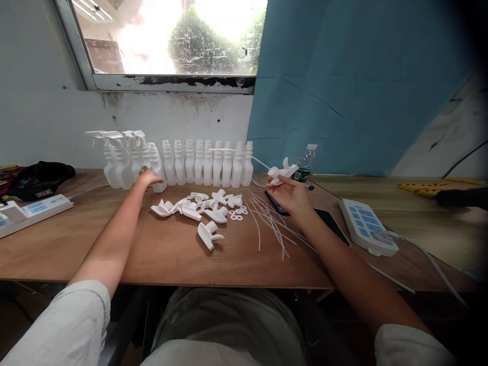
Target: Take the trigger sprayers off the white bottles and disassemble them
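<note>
Pinching one white spray head [282, 172], a thin tube [261, 162] extending from it, between thumb and fingers of my right hand [290, 194], beside one clear water bottle [306, 161]. My left hand [148, 178] is at one headless white bottle [154, 161]; whether it is clamped on that, I cannot tell. Also on my wooden table [152, 254]: headed spray bottles [118, 168] leftward, a row of headless bottles [217, 168] rightward, loose spray heads [191, 210], washers [239, 211], loose tubes [271, 219].

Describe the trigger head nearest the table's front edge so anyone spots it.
On the brown table, find the white trigger-head pile before the bottle row. Just nearer the front edge lies one trigger head, out in front of its bunched neighbours.
</note>
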Demonstrator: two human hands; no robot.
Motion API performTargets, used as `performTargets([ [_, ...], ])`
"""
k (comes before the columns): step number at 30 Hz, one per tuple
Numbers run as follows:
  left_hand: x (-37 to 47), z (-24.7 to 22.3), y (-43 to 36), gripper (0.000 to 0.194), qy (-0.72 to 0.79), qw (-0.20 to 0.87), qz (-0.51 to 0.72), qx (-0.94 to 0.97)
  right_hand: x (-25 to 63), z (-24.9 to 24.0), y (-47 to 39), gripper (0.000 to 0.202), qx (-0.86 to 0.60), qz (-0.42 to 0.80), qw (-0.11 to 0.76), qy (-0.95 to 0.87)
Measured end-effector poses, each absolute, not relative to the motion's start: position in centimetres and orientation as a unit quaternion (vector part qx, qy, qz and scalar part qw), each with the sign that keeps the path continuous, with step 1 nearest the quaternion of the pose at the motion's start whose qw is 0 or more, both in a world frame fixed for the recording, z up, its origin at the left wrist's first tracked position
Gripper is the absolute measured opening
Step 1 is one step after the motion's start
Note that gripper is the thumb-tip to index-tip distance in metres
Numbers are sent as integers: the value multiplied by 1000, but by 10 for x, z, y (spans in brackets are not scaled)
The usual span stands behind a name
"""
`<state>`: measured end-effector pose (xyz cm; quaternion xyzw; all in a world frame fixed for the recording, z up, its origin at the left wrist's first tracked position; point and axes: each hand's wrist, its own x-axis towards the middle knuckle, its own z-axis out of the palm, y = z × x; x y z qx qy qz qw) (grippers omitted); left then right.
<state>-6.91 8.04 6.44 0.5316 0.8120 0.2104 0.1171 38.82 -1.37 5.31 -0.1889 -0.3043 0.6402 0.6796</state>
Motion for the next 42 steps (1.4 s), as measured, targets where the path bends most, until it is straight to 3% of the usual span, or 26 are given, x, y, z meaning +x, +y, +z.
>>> performTargets([
  [2, -71, 75, 74, 101, 828, 158, 162, 513, 388, 52, -13, 21, -191, 639, 680, -304],
  [7, -72, 95, 63, 48, 799, 217, 98, 552, 391, 49, -9, 20, -191, 645, 675, -304],
  [12, -70, 93, 64, 40, 781, 217, 109, 576, 392, 46, -7, 21, -184, 653, 671, -300],
  [29, -86, 63, 94, 60, 779, 200, 92, 587, 387, 44, -9, 17, -192, 651, 680, -278],
  [37, -80, 59, 91, 93, 777, 230, 89, 580, 379, 49, -15, 22, -186, 624, 710, -268],
  [42, -74, 64, 81, 103, 776, 239, 79, 578, 379, 51, -16, 12, -172, 629, 700, -292],
])
